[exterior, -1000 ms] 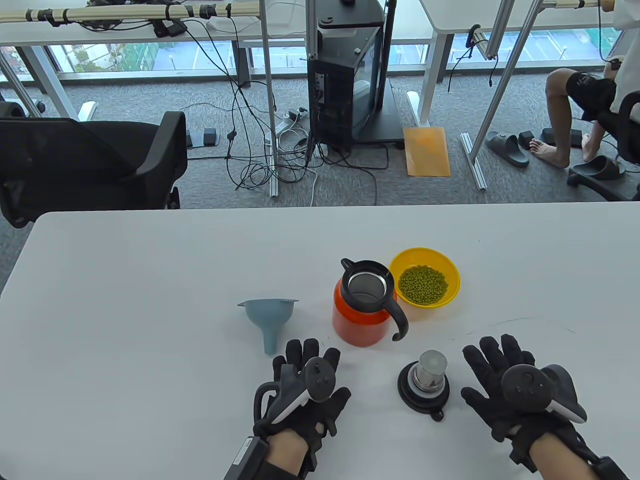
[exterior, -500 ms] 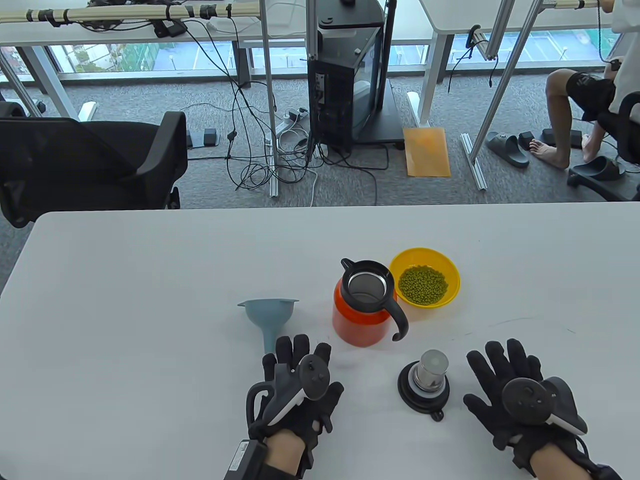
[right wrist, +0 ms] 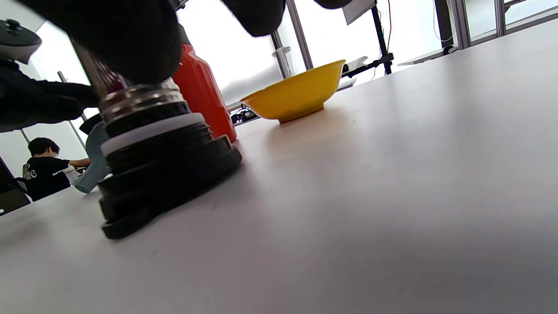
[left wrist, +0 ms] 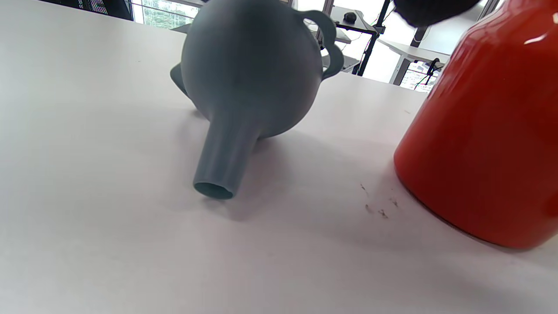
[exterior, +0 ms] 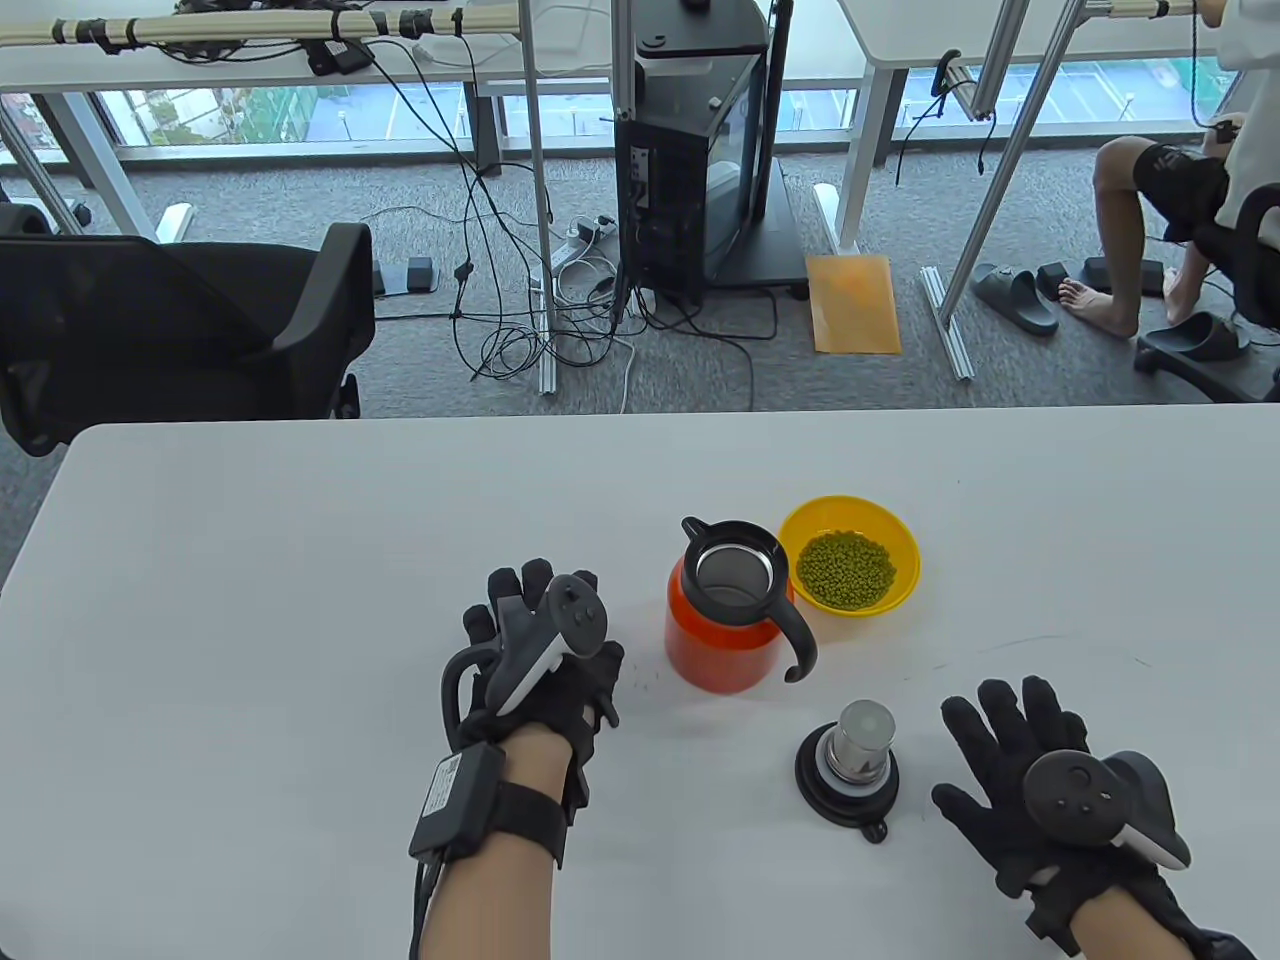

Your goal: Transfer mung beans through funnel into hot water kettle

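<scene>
white table (exterior: 300, 520), mid-front: funnel (left wrist: 244, 83) on its side, spout toward the near edge, under the left hand (exterior: 540, 650), grip unclear; kettle (exterior: 730, 620) just right; right hand (exterior: 1040, 790) spread, empty.

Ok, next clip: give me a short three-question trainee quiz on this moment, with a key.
1. True or false: the black screw lid with the steel plug is on the orange kettle.
2. Multiple choice: the green mung beans are in A) the kettle, B) the yellow plastic bowl, C) the grey-blue plastic funnel.
3. Fill in: the funnel lies on its ____ on the white table, under the left hand.

Key: 1 false, the lid stands on the table near the right hand; 2 B; 3 side.
</scene>
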Motion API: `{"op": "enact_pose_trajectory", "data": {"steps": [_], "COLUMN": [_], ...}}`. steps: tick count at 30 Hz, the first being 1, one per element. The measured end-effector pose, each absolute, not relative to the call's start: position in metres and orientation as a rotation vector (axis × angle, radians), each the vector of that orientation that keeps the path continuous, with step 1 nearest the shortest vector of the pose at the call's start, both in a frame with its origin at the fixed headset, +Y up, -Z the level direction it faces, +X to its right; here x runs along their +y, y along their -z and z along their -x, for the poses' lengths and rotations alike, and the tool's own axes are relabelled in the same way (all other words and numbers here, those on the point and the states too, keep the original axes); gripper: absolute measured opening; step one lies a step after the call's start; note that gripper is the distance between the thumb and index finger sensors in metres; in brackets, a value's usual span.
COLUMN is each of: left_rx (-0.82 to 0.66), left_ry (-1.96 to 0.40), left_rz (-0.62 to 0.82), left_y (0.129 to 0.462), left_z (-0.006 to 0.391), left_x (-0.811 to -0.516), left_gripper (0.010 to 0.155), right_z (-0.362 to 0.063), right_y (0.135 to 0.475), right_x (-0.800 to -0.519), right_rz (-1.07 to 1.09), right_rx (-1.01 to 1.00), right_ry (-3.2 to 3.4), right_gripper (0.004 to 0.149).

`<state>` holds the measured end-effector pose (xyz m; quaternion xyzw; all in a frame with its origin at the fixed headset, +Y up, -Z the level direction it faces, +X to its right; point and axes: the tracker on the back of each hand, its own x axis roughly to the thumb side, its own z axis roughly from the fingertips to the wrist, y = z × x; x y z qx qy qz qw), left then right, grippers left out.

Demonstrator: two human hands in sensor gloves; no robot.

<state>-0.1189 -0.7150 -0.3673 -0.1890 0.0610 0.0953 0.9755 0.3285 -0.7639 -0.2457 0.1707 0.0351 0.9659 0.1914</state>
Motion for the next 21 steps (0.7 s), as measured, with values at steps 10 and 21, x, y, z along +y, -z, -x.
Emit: {"op": "enact_pose_trajectory", "data": {"steps": [10,21], "left_rx": [0.192,0.194], "left_ry": [-0.274,-0.247], "left_rz": [0.417,0.385], "left_y": [0.399,0.405], "left_z": [0.139,0.139], "left_x": [-0.754,-0.745], "left_gripper": [0.074,0.075], "right_z": [-0.330,-0.334], "right_y": [0.246,0.247], "right_x": [-0.767,-0.767], "right_rz": [-0.490,-0.493], "right_rx": [0.124,0.126], "right_ry": [-2.670,-2.626], "right_gripper": [0.083,0.082]}}
